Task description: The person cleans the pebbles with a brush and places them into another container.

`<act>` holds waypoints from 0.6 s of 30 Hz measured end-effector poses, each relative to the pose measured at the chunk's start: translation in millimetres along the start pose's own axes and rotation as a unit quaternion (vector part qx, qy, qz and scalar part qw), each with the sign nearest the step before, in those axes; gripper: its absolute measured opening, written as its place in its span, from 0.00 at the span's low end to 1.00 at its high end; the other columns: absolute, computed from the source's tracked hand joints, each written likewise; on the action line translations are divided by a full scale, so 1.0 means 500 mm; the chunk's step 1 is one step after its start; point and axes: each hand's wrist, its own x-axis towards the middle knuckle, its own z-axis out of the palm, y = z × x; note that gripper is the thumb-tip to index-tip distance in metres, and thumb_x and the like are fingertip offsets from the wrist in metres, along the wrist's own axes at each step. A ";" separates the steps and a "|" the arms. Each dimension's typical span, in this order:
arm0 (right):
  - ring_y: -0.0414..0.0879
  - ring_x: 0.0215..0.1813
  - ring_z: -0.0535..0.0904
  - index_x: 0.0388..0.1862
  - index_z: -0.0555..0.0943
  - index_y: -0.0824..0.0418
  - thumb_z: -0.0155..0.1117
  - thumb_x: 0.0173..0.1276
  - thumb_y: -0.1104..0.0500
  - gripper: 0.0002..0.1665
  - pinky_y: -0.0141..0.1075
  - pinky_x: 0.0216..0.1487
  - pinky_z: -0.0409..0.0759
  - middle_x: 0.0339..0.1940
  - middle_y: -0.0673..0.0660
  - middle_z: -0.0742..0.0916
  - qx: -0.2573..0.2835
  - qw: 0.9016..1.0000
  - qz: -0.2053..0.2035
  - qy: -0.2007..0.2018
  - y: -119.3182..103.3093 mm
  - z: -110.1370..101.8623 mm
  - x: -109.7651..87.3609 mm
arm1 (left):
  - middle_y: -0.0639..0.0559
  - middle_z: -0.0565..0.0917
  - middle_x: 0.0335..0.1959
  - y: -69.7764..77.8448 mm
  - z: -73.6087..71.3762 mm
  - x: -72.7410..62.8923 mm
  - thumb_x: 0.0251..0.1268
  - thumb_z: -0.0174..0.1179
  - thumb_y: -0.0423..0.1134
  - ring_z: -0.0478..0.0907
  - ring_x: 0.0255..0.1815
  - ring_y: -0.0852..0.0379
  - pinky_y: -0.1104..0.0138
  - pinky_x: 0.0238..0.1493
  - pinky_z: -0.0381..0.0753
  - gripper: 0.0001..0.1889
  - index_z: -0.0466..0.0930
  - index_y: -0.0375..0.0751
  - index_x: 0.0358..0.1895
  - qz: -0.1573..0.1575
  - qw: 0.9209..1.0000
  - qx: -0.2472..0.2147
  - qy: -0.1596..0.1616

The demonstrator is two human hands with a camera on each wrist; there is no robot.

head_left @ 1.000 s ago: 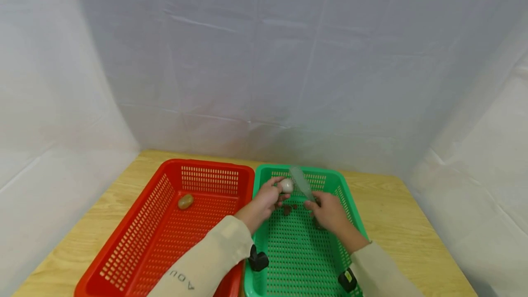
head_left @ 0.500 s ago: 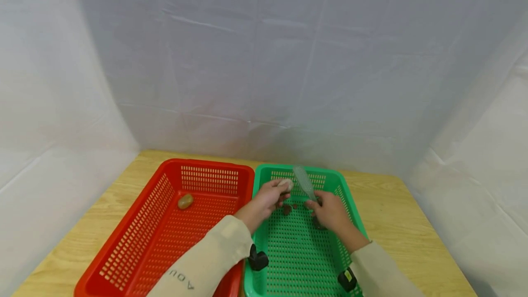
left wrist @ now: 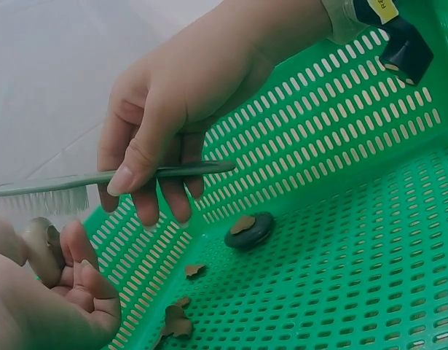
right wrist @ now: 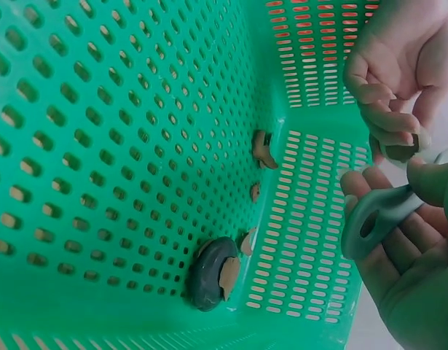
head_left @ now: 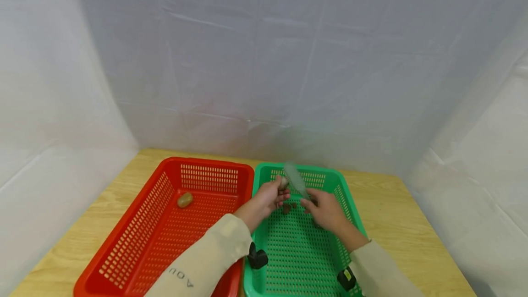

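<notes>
Above the far end of the green basket [head_left: 307, 260], my left hand [head_left: 267, 197] pinches a smooth, rounded pale stone [left wrist: 43, 251] with a brown patch. Gripped in my right hand [head_left: 328, 211] is a green brush [left wrist: 56, 182], its pale bristles facing down close over the stone in the left wrist view. The right wrist view shows the brush handle [right wrist: 384, 219], with a hole near its end, lying across the right fingers under the thumb. Brown flakes [head_left: 286, 208] lie on the basket floor beneath the hands. A black rounded stone [right wrist: 209, 273] sits there too, with a brown flake against it.
A red basket [head_left: 165, 242] stands against the green one's left side. In its far left corner lies a brown oval stone [head_left: 185, 200]. Both baskets rest on a wooden table [head_left: 396, 223], with white sheeting [head_left: 264, 58] around its back and sides.
The pale stone has been turned between my left fingers and now shows less of its white side. The brush head has swung left towards the stone, a little blurred. The baskets stay put.
</notes>
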 end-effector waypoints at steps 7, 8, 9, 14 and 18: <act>0.51 0.33 0.86 0.60 0.76 0.70 0.60 0.71 0.62 0.21 0.31 0.31 0.81 0.42 0.65 0.87 0.019 1.000 0.003 -0.013 0.002 -0.001 0.002 | 0.53 0.74 0.28 0.001 0.002 0.006 0.79 0.42 0.49 0.73 0.24 0.64 0.73 0.27 0.67 0.16 0.72 0.40 0.42 0.011 1.000 0.013 -0.014; 0.50 0.32 0.86 0.59 0.77 0.70 0.60 0.71 0.63 0.20 0.31 0.30 0.81 0.41 0.65 0.88 0.020 1.000 0.007 -0.006 0.002 -0.002 0.002 | 0.53 0.74 0.28 0.000 0.002 0.006 0.79 0.42 0.48 0.72 0.24 0.64 0.73 0.27 0.66 0.15 0.72 0.39 0.44 0.016 1.000 0.017 -0.018; 0.50 0.31 0.85 0.57 0.78 0.70 0.61 0.70 0.63 0.19 0.31 0.30 0.81 0.40 0.64 0.88 0.020 1.000 0.013 0.001 0.002 -0.002 0.002 | 0.53 0.74 0.29 0.000 0.002 0.006 0.79 0.42 0.47 0.72 0.25 0.64 0.73 0.27 0.66 0.15 0.72 0.38 0.48 0.019 0.999 0.021 -0.021; 0.48 0.27 0.84 0.51 0.81 0.68 0.62 0.69 0.64 0.14 0.34 0.27 0.80 0.33 0.61 0.88 0.004 0.998 0.058 0.033 -0.004 -0.005 0.001 | 0.49 0.74 0.35 -0.002 0.001 0.005 0.79 0.43 0.44 0.72 0.28 0.62 0.73 0.28 0.67 0.19 0.70 0.37 0.62 0.025 0.999 0.033 -0.031; 0.48 0.26 0.84 0.47 0.83 0.66 0.62 0.69 0.63 0.10 0.36 0.26 0.79 0.30 0.59 0.88 -0.009 0.996 0.074 0.044 -0.006 -0.009 0.002 | 0.48 0.74 0.37 0.001 0.002 0.003 0.79 0.43 0.44 0.73 0.29 0.61 0.73 0.28 0.68 0.20 0.68 0.39 0.66 0.023 0.999 0.030 -0.037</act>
